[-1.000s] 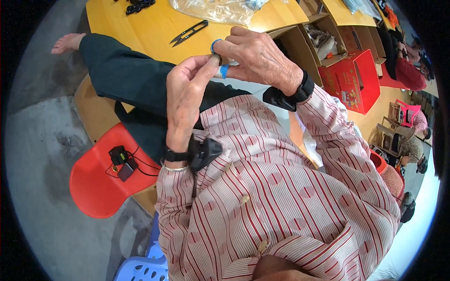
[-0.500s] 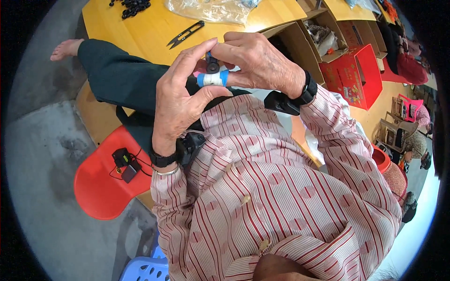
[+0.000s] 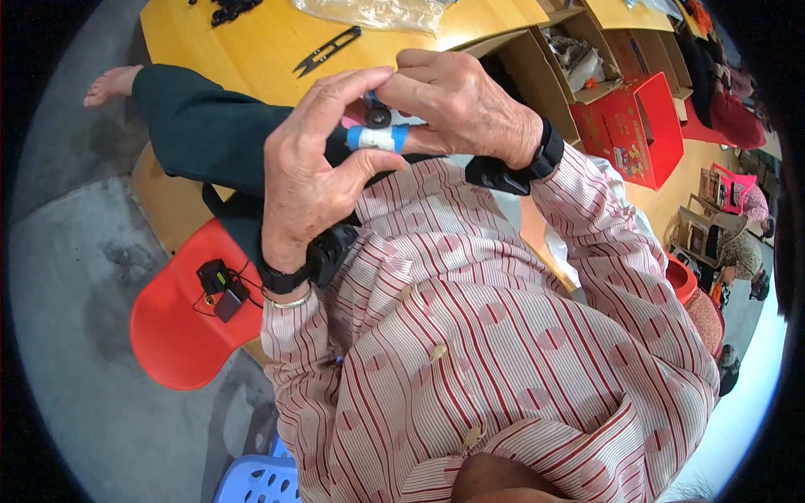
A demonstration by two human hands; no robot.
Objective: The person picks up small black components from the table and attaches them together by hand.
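My left hand (image 3: 314, 159) and my right hand (image 3: 474, 105) meet above my lap, fingertips together. Between them is a small black round piece (image 3: 379, 116) with a hole or hub in its middle, partly hidden by the fingers. Blue-and-white tape (image 3: 377, 137) is wrapped round my right thumb, which lies just under the piece. My left thumb curves below the taped thumb, and the left fingers arch over to the right hand's fingers. Both hands are closed about the piece; a bit of pink shows behind it.
Black thread snips (image 3: 327, 52) lie on the yellow table (image 3: 226, 71), near several small black pieces (image 3: 233, 10) and a clear plastic bag (image 3: 377, 10). Cardboard boxes (image 3: 579, 59) and a red box (image 3: 629, 134) stand right. A red stool (image 3: 180, 331) holds small black devices.
Both hands have shifted slightly left and up in the picture, the left hand more. The black piece has turned a little between the fingers, its round face now showing more.
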